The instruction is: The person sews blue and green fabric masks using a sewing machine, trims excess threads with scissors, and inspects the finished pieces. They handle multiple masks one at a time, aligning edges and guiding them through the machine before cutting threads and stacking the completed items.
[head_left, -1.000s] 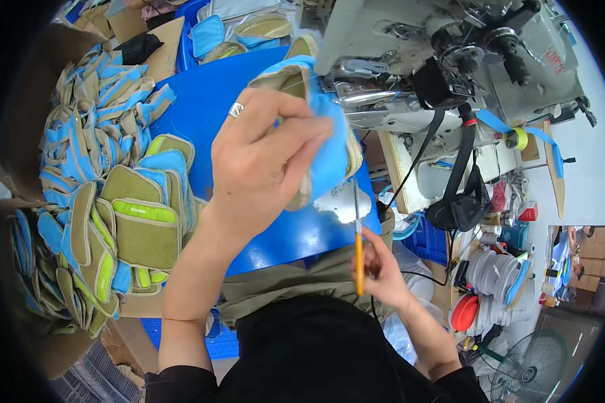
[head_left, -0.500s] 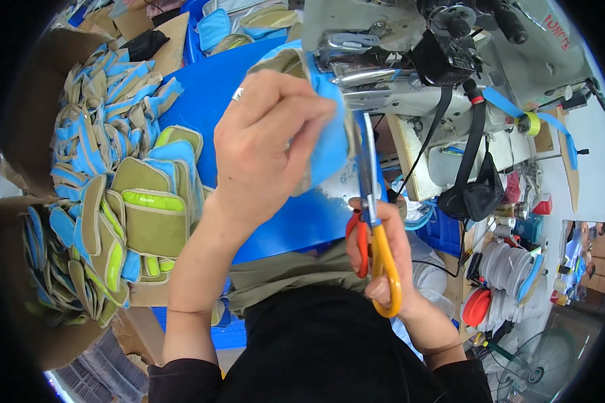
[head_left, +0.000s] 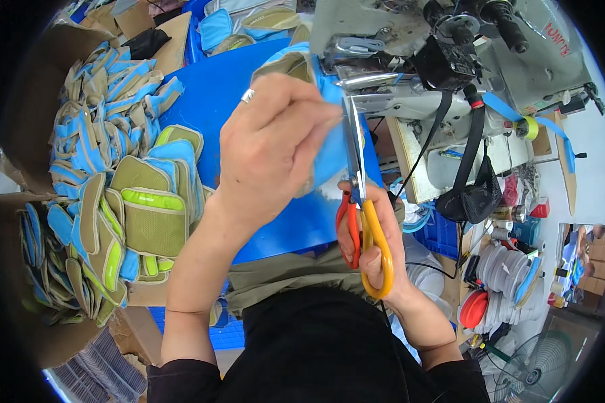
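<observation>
My left hand (head_left: pixel 269 151), with a ring on one finger, pinches a blue and khaki fabric piece (head_left: pixel 331 158) above the blue work surface. The hand covers much of the piece, and the fingertips are blurred. My right hand (head_left: pixel 391 252) has its thumb and fingers through the handles of a pair of scissors (head_left: pixel 378 262), one loop red and the other yellow. Their blades point away from me, parted in a narrow V, close along the right edge of the fabric. Whether the blades touch the fabric I cannot tell.
A sewing machine (head_left: pixel 410 107) stands beyond my right hand, with straps and a blue ribbon hanging near it. Khaki, blue and lime fabric pouches (head_left: pixel 154 218) pile up at the left beside cardboard boxes. Reels (head_left: pixel 497 275) and a fan (head_left: pixel 534 369) are at the right.
The scissors have come leftward against the fabric's edge, and their blades are a little wider apart. My left hand has shifted slightly right, still holding the piece.
</observation>
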`<state>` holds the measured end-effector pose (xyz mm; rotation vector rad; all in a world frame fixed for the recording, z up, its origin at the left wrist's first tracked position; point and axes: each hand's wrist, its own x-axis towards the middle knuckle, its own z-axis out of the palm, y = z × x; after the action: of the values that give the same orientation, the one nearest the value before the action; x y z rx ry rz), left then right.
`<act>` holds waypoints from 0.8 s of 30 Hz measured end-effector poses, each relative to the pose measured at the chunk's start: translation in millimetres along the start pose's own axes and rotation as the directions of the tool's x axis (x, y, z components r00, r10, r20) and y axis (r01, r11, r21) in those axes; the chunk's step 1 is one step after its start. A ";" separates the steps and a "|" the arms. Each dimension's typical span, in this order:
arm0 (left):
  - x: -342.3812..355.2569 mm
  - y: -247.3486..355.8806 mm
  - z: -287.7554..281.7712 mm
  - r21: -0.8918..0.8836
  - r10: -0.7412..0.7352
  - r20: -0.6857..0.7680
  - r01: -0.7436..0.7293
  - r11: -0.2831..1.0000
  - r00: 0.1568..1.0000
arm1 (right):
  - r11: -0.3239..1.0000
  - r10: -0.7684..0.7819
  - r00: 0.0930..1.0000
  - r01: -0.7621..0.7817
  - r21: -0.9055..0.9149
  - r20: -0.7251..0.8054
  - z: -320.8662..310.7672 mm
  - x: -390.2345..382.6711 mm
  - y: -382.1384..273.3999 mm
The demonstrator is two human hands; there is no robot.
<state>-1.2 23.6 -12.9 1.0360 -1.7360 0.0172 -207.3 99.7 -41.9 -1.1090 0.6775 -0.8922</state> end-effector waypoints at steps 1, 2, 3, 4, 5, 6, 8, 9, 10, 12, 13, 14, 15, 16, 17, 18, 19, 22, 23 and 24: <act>0.0 -0.2 -0.1 0.004 0.003 0.001 -0.003 1.000 1.000 | 1.000 -0.004 1.000 0.004 0.010 0.000 -0.2 0.4 1.1; 0.1 -0.5 0.0 0.007 0.006 0.002 -0.007 1.000 1.000 | 1.000 -0.008 1.000 0.008 0.019 -0.001 -0.3 0.7 1.7; 0.6 -1.0 0.1 0.010 0.010 0.003 -0.010 1.000 1.000 | 1.000 -0.001 1.000 0.001 0.022 -0.001 0.2 0.9 0.6; 1.0 -1.4 0.2 0.008 0.015 0.002 -0.015 1.000 1.000 | 1.000 0.007 1.000 -0.007 0.024 -0.002 0.9 0.9 -1.3; 1.6 -1.7 0.4 0.007 0.021 0.002 -0.021 1.000 1.000 | 1.000 0.014 1.000 -0.014 0.027 -0.004 1.3 0.8 -2.4; 1.4 -2.1 0.6 0.008 0.026 0.002 -0.026 1.000 1.000 | 1.000 0.008 1.000 -0.008 0.014 -0.004 0.4 0.9 -1.1; 0.9 -2.9 1.4 0.007 0.026 -0.002 -0.026 1.000 1.000 | 1.000 -0.005 1.000 0.005 -0.012 -0.005 -2.7 0.9 3.1; 1.2 -3.1 1.7 0.003 0.025 -0.005 -0.025 1.000 1.000 | 1.000 0.003 1.000 -0.003 -0.020 -0.011 -3.7 0.3 3.4; 1.6 -3.8 1.7 0.003 0.029 -0.006 -0.029 1.000 1.000 | 1.000 0.010 1.000 -0.011 -0.027 -0.017 -4.5 -0.5 3.7; 2.1 -5.9 1.0 0.007 0.038 -0.009 -0.038 0.999 0.999 | 0.999 0.021 0.999 -0.023 -0.046 -0.037 -5.5 -2.0 3.9; 1.7 -7.1 0.3 0.006 0.029 -0.011 -0.029 1.000 1.000 | 0.998 0.024 0.998 -0.027 -0.057 -0.050 -5.5 -3.1 4.1; 0.9 -8.2 -0.8 0.005 0.019 -0.014 -0.019 1.000 1.000 | 0.997 0.027 0.998 -0.031 -0.069 -0.063 -5.0 -4.7 4.7; 1.8 -9.3 -1.1 -0.001 0.010 -0.019 -0.010 1.000 1.000 | 0.997 0.000 0.995 -0.008 -0.083 -0.098 -5.7 -8.4 6.9; 2.8 -11.9 -2.5 0.030 0.034 -0.033 -0.033 0.999 0.999 | 0.995 -0.028 0.992 0.015 -0.101 -0.123 -9.0 -12.4 13.6; 4.5 -15.2 -5.0 0.064 0.057 -0.046 -0.054 0.997 0.997 | 0.992 -0.056 0.988 0.039 -0.120 -0.146 -12.1 -16.9 21.5; 7.3 -18.2 -5.9 0.098 0.078 -0.069 -0.071 0.993 0.995 | 0.984 -0.074 0.981 0.044 -0.171 -0.177 -17.1 -22.3 28.8; 11.3 -20.3 -4.9 0.092 0.073 -0.088 -0.065 0.994 0.993 | 0.968 -0.085 0.965 0.021 -0.248 -0.247 -23.3 -27.1 41.7; 20.6 -28.5 3.9 0.053 0.045 -0.149 -0.038 0.998 0.988 | 0.820 -0.087 0.939 -0.121 -0.559 -0.332 -55.3 -42.0 77.9; 22.9 -32.7 8.3 0.038 0.041 -0.165 -0.035 0.999 0.985 | 0.750 -0.078 0.935 -0.173 -0.639 -0.346 -63.4 -42.9 88.0; 23.9 -36.0 10.7 0.027 0.036 -0.181 -0.032 0.999 0.983 | 0.669 -0.072 0.931 -0.220 -0.710 -0.357 -68.9 -41.6 96.3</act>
<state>12.2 -18.8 -15.2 0.9909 -1.5911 0.1500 -259.7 121.7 -153.8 -1.6433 1.4812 -0.7547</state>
